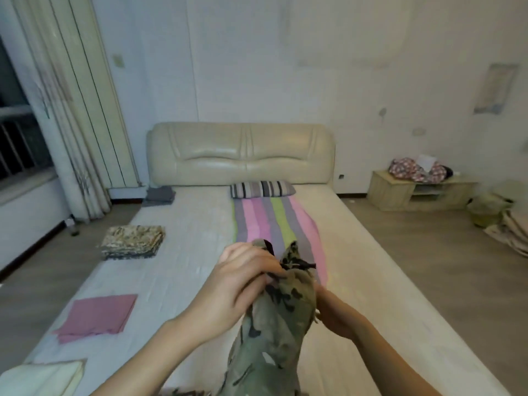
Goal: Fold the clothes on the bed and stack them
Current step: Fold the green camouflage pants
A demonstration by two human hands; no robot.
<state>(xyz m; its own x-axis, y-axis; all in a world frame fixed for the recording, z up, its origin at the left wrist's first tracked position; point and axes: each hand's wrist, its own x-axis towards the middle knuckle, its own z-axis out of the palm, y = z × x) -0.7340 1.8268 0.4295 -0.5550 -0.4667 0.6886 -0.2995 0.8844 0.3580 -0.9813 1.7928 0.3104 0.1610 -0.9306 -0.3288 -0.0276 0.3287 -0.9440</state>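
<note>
A wide bed (183, 252) with a cream padded headboard (241, 154) filled a pale-walled room. On it lay a striped pillow (262, 189), a striped sheet (271, 221), a folded patterned stack (133, 242) and a folded pink cloth (98, 315) at the left. Curtains (71, 110) hung at the far left. Above the bed, the left hand (243, 281) pinched the top of a camouflage garment (274, 324), fingers closed on it. The right hand (333, 312) gripped it from behind, partly hidden.
</note>
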